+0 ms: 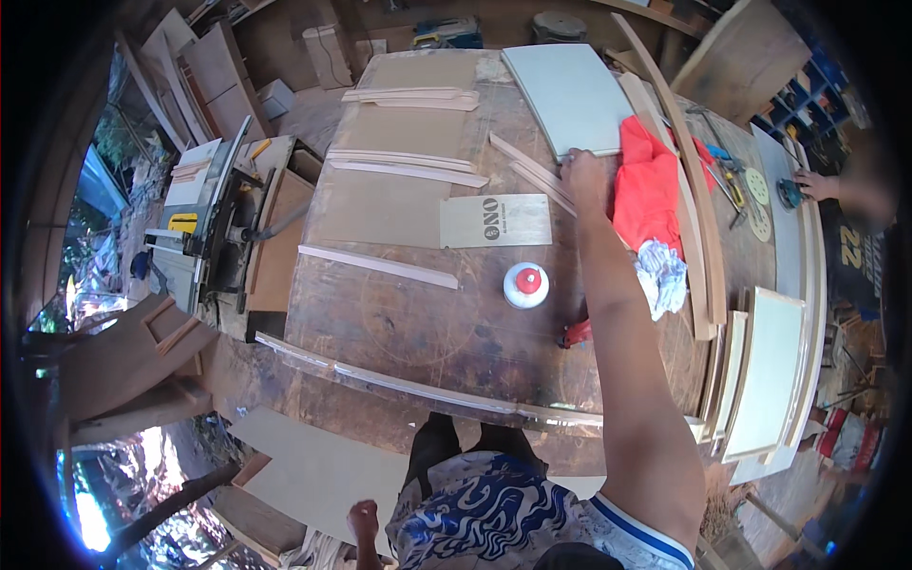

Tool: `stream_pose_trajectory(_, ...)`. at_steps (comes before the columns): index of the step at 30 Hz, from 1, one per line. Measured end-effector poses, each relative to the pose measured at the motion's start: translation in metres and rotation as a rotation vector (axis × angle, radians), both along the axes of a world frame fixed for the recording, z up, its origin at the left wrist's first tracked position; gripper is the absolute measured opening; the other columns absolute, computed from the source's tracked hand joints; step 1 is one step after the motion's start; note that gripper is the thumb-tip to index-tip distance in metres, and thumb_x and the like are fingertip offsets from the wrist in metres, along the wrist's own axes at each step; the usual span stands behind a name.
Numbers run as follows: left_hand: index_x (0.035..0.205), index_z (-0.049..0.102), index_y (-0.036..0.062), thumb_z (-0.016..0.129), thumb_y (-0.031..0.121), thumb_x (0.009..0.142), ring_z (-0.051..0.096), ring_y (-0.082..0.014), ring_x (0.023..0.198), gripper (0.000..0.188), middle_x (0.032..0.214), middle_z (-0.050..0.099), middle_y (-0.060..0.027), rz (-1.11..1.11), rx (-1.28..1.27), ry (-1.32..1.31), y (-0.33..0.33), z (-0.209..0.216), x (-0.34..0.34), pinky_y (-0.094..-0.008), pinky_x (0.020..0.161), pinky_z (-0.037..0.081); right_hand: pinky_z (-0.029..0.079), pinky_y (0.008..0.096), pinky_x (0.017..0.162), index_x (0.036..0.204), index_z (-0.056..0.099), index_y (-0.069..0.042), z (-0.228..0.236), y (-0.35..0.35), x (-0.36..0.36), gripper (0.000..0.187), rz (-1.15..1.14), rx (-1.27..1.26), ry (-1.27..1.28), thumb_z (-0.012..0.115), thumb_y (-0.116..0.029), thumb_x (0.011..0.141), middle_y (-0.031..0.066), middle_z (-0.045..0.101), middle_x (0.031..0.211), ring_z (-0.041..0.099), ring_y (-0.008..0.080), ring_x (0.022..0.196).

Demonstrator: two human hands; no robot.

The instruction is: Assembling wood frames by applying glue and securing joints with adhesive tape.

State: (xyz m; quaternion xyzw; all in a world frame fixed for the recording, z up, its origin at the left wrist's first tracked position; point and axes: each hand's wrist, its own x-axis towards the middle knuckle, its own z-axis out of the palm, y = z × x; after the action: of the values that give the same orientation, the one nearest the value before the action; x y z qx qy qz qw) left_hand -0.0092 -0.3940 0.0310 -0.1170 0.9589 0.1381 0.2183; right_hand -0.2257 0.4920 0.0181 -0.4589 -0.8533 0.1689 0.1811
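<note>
My right arm stretches far across the wooden workbench (408, 328). My right hand (579, 171) has its fingers curled at the near left corner of a white panel (570, 90). Thin wooden strips (532, 166) lie just left of that hand and pass partly under the forearm. My left hand (362, 521) hangs low by my left side, away from the bench, its fingers curled with nothing visible in them. A white glue bottle with a red cap (528, 281) stands left of my right forearm. Beyond it lies a flat printed sheet (494, 220).
Thin brown boards with wooden strips (408, 166) cover the bench's left. Right of my arm are a red cloth (648, 185), a white rag (660, 277) and long wooden boards (698, 218). A table saw (214, 233) stands left. Another person's hand (817, 185) holds a sander (788, 194) at right.
</note>
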Motion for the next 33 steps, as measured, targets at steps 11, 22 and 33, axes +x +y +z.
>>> stream_pose_trajectory(11,0.091,0.080,0.0094,0.065,0.024,0.083,0.074,-0.0352,0.089,0.022,0.092,0.075,-0.0191,0.073,-0.014,-0.035,0.009,0.026,0.063,-0.0426,0.079,0.057,0.059,0.0460,0.088,0.092,0.079,-0.006,0.017,0.053,-0.042,0.023,0.299,0.088,-0.323,0.068,-0.023,0.083,0.0214,0.075,0.097,0.073,0.0381,0.096)
stream_pose_trajectory(22,0.091,0.079,0.0061,0.067,0.025,0.084,0.073,-0.0325,0.083,0.024,0.089,0.075,-0.0169,0.140,0.104,0.089,0.008,0.015,0.067,-0.0422,0.075,0.056,0.062,0.0411,0.083,0.099,0.078,-0.008,0.031,0.014,-0.070,0.017,0.506,0.338,-0.586,0.070,-0.010,0.084,0.0170,0.077,0.100,0.074,0.0302,0.102)
stream_pose_trajectory(33,0.091,0.080,0.0079,0.068,0.026,0.083,0.072,-0.0343,0.082,0.023,0.087,0.074,-0.0173,0.089,0.131,0.145,-0.005,-0.024,0.033,-0.0443,0.074,0.056,0.061,0.0487,0.073,0.126,0.060,-0.003,0.168,-0.014,0.006,0.040,0.306,0.548,-0.248,0.062,-0.013,0.087,0.0203,0.075,0.087,0.075,0.0359,0.082)
